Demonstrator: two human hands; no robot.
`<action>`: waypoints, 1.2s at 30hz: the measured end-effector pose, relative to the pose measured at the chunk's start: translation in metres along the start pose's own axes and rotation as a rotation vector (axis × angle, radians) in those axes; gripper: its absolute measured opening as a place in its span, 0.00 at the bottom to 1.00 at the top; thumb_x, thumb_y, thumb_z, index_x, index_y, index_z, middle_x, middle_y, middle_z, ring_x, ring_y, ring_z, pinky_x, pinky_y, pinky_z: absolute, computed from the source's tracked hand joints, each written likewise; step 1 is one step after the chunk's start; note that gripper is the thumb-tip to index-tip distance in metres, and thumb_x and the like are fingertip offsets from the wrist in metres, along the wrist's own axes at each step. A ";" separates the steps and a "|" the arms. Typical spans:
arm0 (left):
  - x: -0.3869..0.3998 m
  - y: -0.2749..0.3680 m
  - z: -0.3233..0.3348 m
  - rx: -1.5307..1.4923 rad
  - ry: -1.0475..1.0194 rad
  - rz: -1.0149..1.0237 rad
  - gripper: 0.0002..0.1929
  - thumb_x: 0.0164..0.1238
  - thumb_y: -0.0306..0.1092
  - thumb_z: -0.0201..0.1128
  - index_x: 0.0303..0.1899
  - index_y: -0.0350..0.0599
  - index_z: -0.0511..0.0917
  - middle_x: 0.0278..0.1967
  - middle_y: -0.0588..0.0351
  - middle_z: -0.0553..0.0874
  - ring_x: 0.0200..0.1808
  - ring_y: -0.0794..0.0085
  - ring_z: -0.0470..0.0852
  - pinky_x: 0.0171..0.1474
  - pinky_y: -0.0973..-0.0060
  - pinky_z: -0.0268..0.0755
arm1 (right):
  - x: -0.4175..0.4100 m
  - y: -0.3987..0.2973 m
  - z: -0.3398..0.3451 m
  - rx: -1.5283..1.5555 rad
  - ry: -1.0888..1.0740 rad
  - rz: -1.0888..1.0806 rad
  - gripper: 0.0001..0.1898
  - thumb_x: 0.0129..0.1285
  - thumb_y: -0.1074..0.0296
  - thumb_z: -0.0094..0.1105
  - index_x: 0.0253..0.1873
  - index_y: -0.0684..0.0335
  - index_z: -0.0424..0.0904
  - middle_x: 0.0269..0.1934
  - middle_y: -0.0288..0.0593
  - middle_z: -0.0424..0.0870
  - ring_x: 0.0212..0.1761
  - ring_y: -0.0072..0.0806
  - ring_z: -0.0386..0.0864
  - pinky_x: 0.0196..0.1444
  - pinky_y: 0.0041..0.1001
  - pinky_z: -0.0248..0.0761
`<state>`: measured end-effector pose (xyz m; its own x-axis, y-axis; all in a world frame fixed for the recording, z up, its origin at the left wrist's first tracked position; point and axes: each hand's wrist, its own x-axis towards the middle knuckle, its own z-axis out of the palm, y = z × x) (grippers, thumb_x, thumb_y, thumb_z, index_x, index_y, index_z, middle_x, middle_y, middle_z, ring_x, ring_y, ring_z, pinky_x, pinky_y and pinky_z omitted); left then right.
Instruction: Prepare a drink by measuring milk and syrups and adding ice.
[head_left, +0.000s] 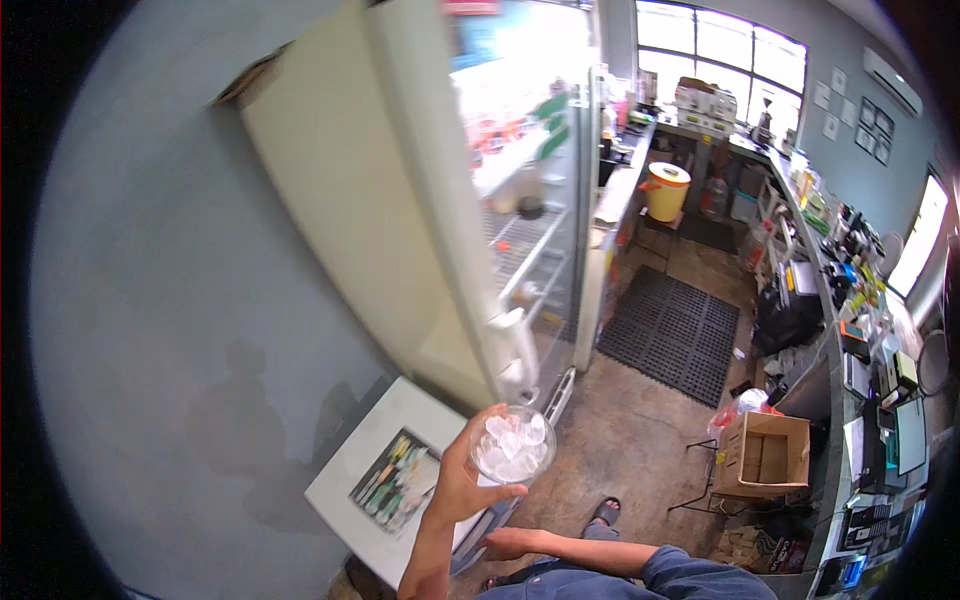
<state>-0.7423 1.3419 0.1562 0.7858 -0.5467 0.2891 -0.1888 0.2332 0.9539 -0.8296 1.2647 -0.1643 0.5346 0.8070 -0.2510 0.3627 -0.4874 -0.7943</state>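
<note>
My left hand (457, 476) is wrapped around a clear glass (551, 450) filled with ice cubes (514, 446). The glass is held over the front edge of a low white chest freezer (330, 491), whose top carries a printed picture (397, 480). My right hand (508, 543) is low at the freezer's front edge, its fingers partly hidden; whether they grip that edge is unclear. Just beyond the glass rises a tall upright display refrigerator (330, 150) with wire shelves (525, 240) and a glass door. A white handle-shaped piece (517, 341) is at its near side.
A black perforated rubber mat (671, 334) lies on the concrete floor (615, 442). To the right, an open cardboard box (761, 450) stands before a long cluttered counter (832, 360). A yellow drink cooler (667, 191) is at the far end. The grey wall (165, 300) borders the left.
</note>
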 end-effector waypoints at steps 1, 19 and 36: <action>0.018 -0.013 0.022 -0.031 -0.015 -0.050 0.59 0.42 0.26 0.90 0.78 0.32 0.62 0.71 0.48 0.76 0.74 0.66 0.74 0.77 0.66 0.65 | -0.026 0.007 -0.028 0.007 0.024 0.015 0.23 0.72 0.52 0.63 0.63 0.62 0.83 0.50 0.50 0.90 0.58 0.41 0.87 0.59 0.46 0.77; 0.389 -0.260 0.316 0.012 -0.141 -0.105 0.56 0.44 0.28 0.90 0.76 0.36 0.62 0.69 0.45 0.77 0.70 0.60 0.79 0.72 0.64 0.73 | -0.467 0.245 -0.406 0.705 1.109 0.192 0.33 0.76 0.66 0.63 0.80 0.62 0.60 0.58 0.47 0.86 0.54 0.32 0.85 0.56 0.35 0.80; 0.853 -0.424 0.580 -0.012 -0.940 -0.015 0.53 0.50 0.34 0.88 0.76 0.36 0.63 0.67 0.46 0.77 0.71 0.61 0.77 0.74 0.61 0.72 | -0.690 0.492 -0.658 0.703 1.795 0.467 0.44 0.60 0.62 0.82 0.77 0.63 0.66 0.71 0.45 0.77 0.74 0.33 0.74 0.76 0.36 0.67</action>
<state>-0.3339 0.3100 0.0448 -0.0111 -0.9737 0.2275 -0.1720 0.2260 0.9588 -0.5178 0.2491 -0.0180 0.6642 -0.7435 -0.0777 -0.0799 0.0327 -0.9963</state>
